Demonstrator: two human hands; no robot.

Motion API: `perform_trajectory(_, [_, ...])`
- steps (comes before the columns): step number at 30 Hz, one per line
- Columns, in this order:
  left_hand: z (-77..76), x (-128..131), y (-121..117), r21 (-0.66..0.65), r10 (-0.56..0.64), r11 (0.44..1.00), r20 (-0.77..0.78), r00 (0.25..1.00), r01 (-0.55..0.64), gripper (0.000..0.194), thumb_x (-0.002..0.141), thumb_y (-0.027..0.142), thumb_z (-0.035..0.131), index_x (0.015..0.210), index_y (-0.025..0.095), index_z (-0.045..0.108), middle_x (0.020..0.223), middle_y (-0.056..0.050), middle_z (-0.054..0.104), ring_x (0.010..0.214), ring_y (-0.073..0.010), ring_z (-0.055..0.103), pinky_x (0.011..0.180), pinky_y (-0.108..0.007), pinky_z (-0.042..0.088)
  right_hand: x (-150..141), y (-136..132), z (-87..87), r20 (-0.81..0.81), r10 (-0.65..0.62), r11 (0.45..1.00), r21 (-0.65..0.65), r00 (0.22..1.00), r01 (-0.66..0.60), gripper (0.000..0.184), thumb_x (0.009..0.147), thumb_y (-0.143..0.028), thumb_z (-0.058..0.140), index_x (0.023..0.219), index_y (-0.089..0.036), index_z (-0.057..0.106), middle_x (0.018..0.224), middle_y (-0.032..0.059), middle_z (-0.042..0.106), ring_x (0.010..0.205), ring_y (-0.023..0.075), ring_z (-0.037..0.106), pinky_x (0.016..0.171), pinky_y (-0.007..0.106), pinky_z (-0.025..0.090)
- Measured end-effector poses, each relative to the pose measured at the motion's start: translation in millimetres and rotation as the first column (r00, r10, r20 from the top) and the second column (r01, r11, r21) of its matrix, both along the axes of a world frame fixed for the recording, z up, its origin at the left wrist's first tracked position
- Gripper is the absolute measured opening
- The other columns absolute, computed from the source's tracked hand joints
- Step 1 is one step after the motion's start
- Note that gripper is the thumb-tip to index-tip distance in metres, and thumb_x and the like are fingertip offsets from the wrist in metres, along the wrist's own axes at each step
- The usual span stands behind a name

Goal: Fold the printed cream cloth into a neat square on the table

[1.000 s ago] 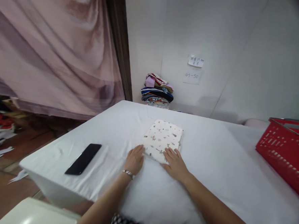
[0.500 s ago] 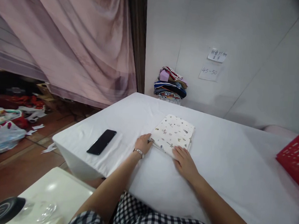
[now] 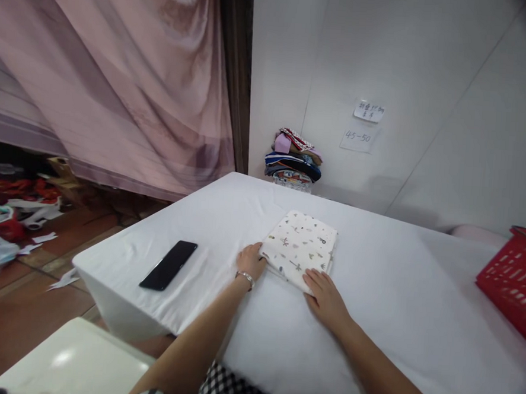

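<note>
A folded white cloth (image 3: 300, 244) with small printed motifs lies flat on the white-covered table (image 3: 399, 300). At its left corner, my left hand (image 3: 251, 261), with a bracelet on the wrist, has its fingers closed about the edge; part of its grip is hidden. My right hand (image 3: 326, 296) rests on the near right corner, fingers stretched flat over the top, thumb just off the near edge. A black smartphone (image 3: 168, 265) lies to the left of my left hand, apart from it.
Against the wall rises a stack of folded clothes (image 3: 293, 160). A red plastic basket (image 3: 514, 278) stands at the right. Two paper notes (image 3: 358, 137) hang on the wall. A pink curtain (image 3: 162, 96) drapes at the left, and a pale stool-like surface (image 3: 70, 357) sits lower left.
The view has tilted and shifted a little, so the whole scene sits lower and further left. Both hands stay at the same corners of the folded cloth.
</note>
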State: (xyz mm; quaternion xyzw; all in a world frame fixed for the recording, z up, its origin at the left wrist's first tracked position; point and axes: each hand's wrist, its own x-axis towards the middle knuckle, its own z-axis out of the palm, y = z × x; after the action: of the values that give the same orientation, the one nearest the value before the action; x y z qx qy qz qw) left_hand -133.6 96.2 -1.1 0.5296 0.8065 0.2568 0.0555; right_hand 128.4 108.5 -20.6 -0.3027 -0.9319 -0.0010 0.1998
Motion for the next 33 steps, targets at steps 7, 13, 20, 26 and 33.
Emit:
perform_trajectory(7, [12.1, -16, -6, 0.044, -0.119, 0.991, -0.179, 0.977, 0.129, 0.033, 0.074, 0.019, 0.044, 0.101, 0.028, 0.060, 0.097, -0.001, 0.066, 0.101, -0.0204, 0.051, 0.097, -0.040, 0.023, 3, -1, 2.0, 0.020, 0.017, 0.999, -0.041, 1.000, -0.016, 0.052, 0.079, -0.015, 0.041, 0.131, -0.021, 0.040, 0.134, 0.0053, 0.043, 0.123, 0.0201, 0.038, 0.103, 0.043, 0.030])
perform_trajectory(13, [11.6, -17, -10, -0.020, -0.075, 0.997, -0.059, 0.995, 0.074, 0.037, 0.072, 0.017, 0.043, 0.101, 0.032, 0.062, 0.101, 0.002, 0.066, 0.101, -0.0198, 0.052, 0.094, -0.040, 0.027, 0, -4, 4.0, 0.011, 0.032, 0.998, -0.048, 0.999, -0.031, 0.052, 0.078, -0.014, 0.041, 0.129, -0.021, 0.042, 0.134, 0.0049, 0.044, 0.124, 0.0191, 0.038, 0.103, 0.043, 0.030])
perform_trajectory(20, [7.2, -27, -13, -0.017, -0.048, 0.999, 0.094, 0.994, 0.050, 0.041, 0.070, 0.016, 0.045, 0.105, 0.028, 0.062, 0.105, 0.001, 0.064, 0.104, -0.0189, 0.053, 0.094, -0.035, 0.035, 1, -4, 2.5, -0.011, 0.042, 0.999, -0.029, 0.999, -0.042, 0.052, 0.077, -0.012, 0.041, 0.129, -0.020, 0.043, 0.133, 0.0056, 0.044, 0.124, 0.0194, 0.038, 0.103, 0.043, 0.030])
perform_trajectory(26, [19.6, -6, -5, 0.208, -0.101, 0.972, -0.045, 0.994, 0.109, 0.039, 0.076, 0.018, 0.043, 0.112, 0.022, 0.057, 0.122, -0.003, 0.055, 0.117, -0.0195, 0.044, 0.101, -0.038, 0.031, -1, -3, 0.7, 0.006, 0.041, 0.999, -0.019, 0.999, -0.041, 0.049, 0.079, -0.015, 0.041, 0.128, -0.018, 0.044, 0.133, 0.0075, 0.045, 0.123, 0.0202, 0.038, 0.104, 0.043, 0.028])
perform_trajectory(33, [-1.5, 26, -5, -0.029, -0.301, 0.952, -0.252, 0.920, 0.304, 0.048, 0.084, 0.046, 0.037, 0.125, 0.024, 0.046, 0.139, -0.005, 0.036, 0.130, -0.0251, 0.025, 0.106, -0.050, 0.014, -8, -3, 44.0, 0.062, 0.046, 0.973, -0.230, 0.997, -0.031, 0.047, 0.085, -0.039, 0.043, 0.130, -0.025, 0.042, 0.132, 0.0055, 0.045, 0.124, 0.0231, 0.037, 0.104, 0.044, 0.025])
